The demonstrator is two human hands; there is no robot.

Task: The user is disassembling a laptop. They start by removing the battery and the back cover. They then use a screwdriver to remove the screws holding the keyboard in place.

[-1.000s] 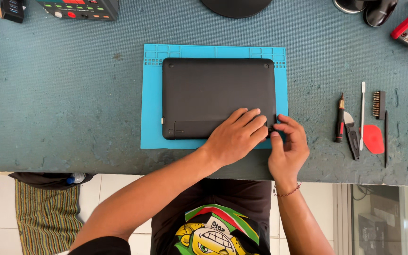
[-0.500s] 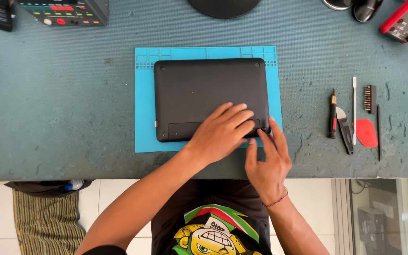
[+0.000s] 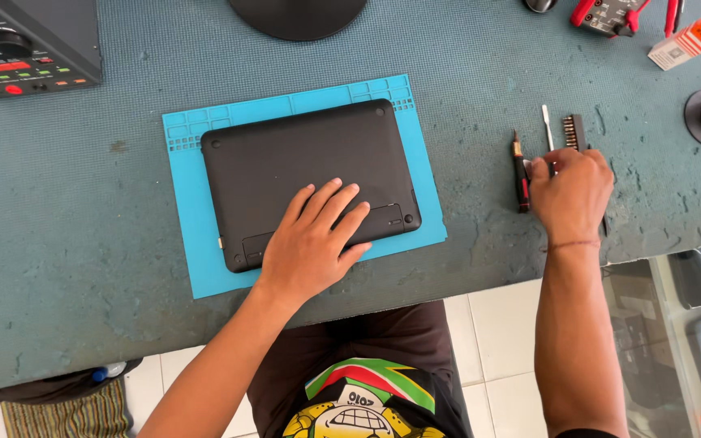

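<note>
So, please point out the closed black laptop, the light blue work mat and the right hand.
closed black laptop (image 3: pixel 285 154), head view, bare underside.
light blue work mat (image 3: pixel 184 203), head view, left margin.
right hand (image 3: pixel 569 195), head view, back of hand.

Two hands are showing: the left hand at six o'clock, the right hand at three o'clock. One black laptop is lying on one blue mat. Three small tools are lying at three o'clock: one dark-handled screwdriver, one white-handled tool, one bit holder. One round black base is sitting at twelve o'clock.
</note>
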